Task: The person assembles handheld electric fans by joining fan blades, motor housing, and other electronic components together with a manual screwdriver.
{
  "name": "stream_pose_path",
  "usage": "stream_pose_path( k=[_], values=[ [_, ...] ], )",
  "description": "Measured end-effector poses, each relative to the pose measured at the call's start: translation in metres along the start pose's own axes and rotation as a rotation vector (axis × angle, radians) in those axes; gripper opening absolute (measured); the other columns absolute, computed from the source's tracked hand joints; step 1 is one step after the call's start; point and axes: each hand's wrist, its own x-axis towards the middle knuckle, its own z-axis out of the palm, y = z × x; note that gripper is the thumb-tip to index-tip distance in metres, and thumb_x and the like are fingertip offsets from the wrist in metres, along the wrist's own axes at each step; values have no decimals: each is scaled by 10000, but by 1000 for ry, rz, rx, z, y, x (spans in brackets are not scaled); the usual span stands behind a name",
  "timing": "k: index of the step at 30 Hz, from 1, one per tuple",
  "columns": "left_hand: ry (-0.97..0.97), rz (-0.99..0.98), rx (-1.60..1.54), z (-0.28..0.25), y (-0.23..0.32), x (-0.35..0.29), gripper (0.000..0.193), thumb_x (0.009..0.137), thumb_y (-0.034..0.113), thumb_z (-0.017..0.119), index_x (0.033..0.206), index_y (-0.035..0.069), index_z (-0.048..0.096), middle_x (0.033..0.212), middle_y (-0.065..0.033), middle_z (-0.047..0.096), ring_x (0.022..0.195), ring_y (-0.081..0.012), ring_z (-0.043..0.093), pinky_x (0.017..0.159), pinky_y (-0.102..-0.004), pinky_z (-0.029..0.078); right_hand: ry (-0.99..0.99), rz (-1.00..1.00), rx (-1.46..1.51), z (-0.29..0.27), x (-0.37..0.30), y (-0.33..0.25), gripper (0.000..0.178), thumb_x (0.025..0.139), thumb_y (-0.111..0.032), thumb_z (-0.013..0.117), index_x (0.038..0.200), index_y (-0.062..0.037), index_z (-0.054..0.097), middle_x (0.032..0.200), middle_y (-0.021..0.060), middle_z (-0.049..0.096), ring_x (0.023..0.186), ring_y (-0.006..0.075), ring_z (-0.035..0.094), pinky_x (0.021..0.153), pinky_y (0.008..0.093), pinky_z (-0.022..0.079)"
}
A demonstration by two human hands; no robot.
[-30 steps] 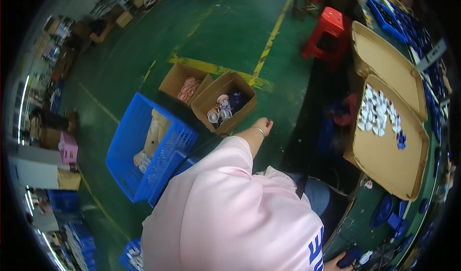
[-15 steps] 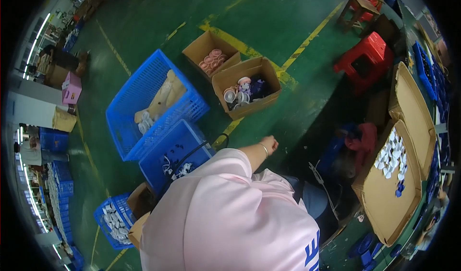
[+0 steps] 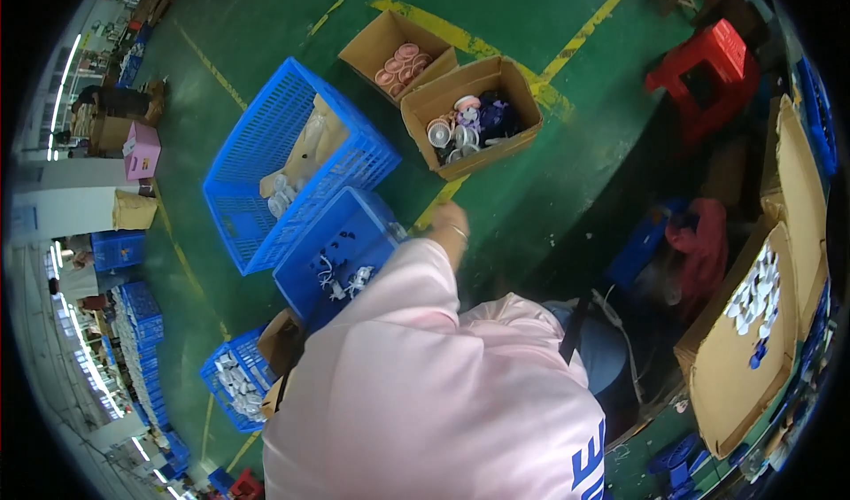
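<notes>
My left hand (image 3: 450,220), with a band at its wrist, is held in the air at the end of a pink sleeve. Motion smears its fingers, and nothing can be made out in them. Just to its left is a blue bin (image 3: 376,221) with small white and dark parts (image 3: 341,279) lying in it. Beyond the hand stands an open cardboard box (image 3: 487,159) holding round grille-like pieces and dark blue or purple parts. Touching that box is another cardboard box (image 3: 367,44) with round pink pieces (image 3: 405,64). My right hand does not show.
A large blue crate (image 3: 257,137) with cardboard and white parts adjoins the bin. A smaller blue basket (image 3: 212,380) of white pieces sits at lower left. On the right are a cardboard tray (image 3: 722,403) with white pieces (image 3: 757,292) and a red stool (image 3: 708,66).
My left hand has moved left, closer to the blue bin, and has become blurred. The view has shifted, so the boxes appear higher. A dark cable no longer crosses the bin.
</notes>
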Motion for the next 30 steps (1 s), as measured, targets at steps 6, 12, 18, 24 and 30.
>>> stream_pose_path(
  k=[6,12,18,24,30],
  values=[
    [-155,-348,-27,28,-199,-32,362,929,265,413,1256,112,438,1157,-125,546,1008,-208,591,793,-335,506,-119,74,12,-2,-15,13,466,737,-256,756,1092,-8,585,1070,170,565,991,311,538,870,399,444],
    [-198,-366,19,93,-279,-57,215,759,284,685,852,91,670,780,-65,632,791,-192,634,779,-290,506,-172,114,84,15,10,-73,454,752,-239,747,1106,-9,580,1088,167,558,1008,307,531,884,394,441],
    [596,57,-900,9,-26,-7,345,827,181,614,1102,-8,528,1066,-164,591,842,-264,614,795,-376,480,110,377,-155,-57,-33,-7,456,763,-211,741,1136,-15,567,1123,173,543,1034,308,523,911,392,428],
    [490,1708,-1225,-188,186,-263,130,833,-80,510,928,-12,568,853,-123,583,598,-152,561,539,-235,472,194,369,-234,-61,-18,-31,483,725,-55,717,1160,-41,509,1179,143,507,1108,286,478,983,370,341],
    [-39,2224,-509,-195,301,-447,234,838,87,575,1039,-30,551,973,-176,606,874,-286,608,776,-349,477,277,432,23,-54,3,-43,544,616,-71,757,1113,-47,537,1181,164,479,1123,309,467,966,376,365]
  ],
)
